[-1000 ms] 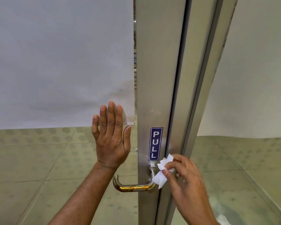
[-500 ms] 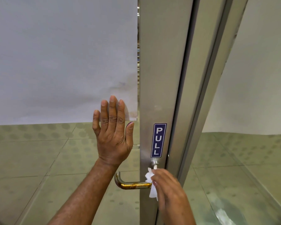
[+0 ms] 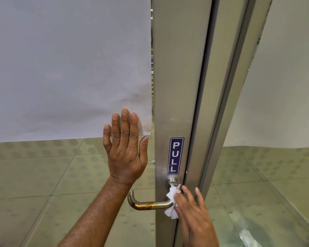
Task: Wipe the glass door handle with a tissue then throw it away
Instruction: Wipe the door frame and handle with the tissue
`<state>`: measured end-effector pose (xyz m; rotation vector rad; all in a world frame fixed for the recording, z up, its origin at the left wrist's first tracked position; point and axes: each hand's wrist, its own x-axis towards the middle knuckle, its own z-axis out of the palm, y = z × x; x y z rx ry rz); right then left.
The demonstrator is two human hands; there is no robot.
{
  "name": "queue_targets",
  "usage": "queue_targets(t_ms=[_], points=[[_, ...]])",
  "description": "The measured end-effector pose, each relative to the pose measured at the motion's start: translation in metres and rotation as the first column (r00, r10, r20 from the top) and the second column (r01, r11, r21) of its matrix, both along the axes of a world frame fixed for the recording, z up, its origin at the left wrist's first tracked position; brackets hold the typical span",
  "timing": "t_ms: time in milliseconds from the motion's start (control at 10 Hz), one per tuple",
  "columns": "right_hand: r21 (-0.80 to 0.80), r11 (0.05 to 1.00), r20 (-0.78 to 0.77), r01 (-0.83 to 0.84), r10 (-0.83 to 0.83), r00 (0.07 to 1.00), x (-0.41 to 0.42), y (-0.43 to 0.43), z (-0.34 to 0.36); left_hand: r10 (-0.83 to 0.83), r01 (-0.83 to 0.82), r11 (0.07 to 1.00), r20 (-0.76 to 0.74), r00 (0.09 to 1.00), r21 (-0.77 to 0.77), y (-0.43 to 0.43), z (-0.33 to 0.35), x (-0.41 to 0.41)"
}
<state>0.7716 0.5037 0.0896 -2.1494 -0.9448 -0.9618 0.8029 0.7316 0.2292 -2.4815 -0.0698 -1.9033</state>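
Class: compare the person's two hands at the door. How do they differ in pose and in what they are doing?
The left hand is flat and open, fingers spread upward against the glass pane; the right hand sits lower, by the door handle. The left hand holds nothing; the right hand presses a white tissue against the handle's neck. Both are bare and touch the door.

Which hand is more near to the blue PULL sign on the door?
The right hand, holding the tissue on the handle just below the PULL sign. The left hand lies flat on the glass, left of it.
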Motion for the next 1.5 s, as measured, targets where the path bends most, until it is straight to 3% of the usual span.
queue_targets(t_ms=[100, 400, 500, 600, 700, 800, 900, 1000, 1200, 1500], points=[[-0.088, 0.988, -0.04, -0.123, 0.12, 0.992, -0.013, 0.002, 0.0, -0.006, 0.006, 1.0, -0.002, 1.0, -0.007, 0.0, 0.0, 0.0], [-0.374, 0.927, 0.04, -0.028, 0.046, 0.998, -0.044, 0.052, 0.032, -0.017, 0.017, 1.0, -0.012, 1.0, -0.021, -0.001, 0.001, -0.001], [-0.49, 0.868, -0.069, -0.076, 0.048, 0.996, -0.054, 0.074, 0.039, -0.018, 0.017, 1.0, -0.016, 1.0, -0.026, -0.001, 0.001, -0.001], [-0.486, 0.855, -0.135, -0.182, 0.133, 0.982, -0.056, 0.094, 0.04, -0.032, 0.031, 0.999, -0.019, 0.999, -0.028, -0.001, 0.002, -0.001], [-0.589, 0.806, 0.049, -0.053, 0.101, 0.994, -0.062, 0.099, 0.037, -0.051, 0.05, 0.998, -0.031, 0.998, -0.037, 0.0, 0.002, -0.003], [0.076, 0.959, -0.363, -0.274, 0.283, 0.888, -0.078, 0.098, 0.049, -0.058, 0.056, 0.998, -0.043, 0.997, -0.042, 0.0, 0.001, -0.005], [-0.184, 0.982, -0.092, -0.04, 0.023, 0.995, -0.057, 0.11, 0.037, -0.052, 0.05, 0.998, -0.052, 0.997, -0.039, 0.0, 0.001, -0.005], [0.03, 0.995, -0.231, -0.099, 0.103, 0.967, -0.055, 0.114, 0.05, -0.054, 0.052, 0.998, -0.053, 0.997, -0.038, 0.001, 0.002, -0.006], [-0.111, 0.993, -0.259, -0.049, 0.019, 0.966, -0.055, 0.123, 0.055, -0.048, 0.046, 0.999, -0.056, 0.997, -0.028, 0.0, 0.004, -0.006], [-0.272, 0.96, -0.126, -0.06, 0.026, 0.992, -0.044, 0.105, 0.039, -0.052, 0.05, 0.998, -0.066, 0.996, -0.033, -0.001, 0.005, -0.008]])
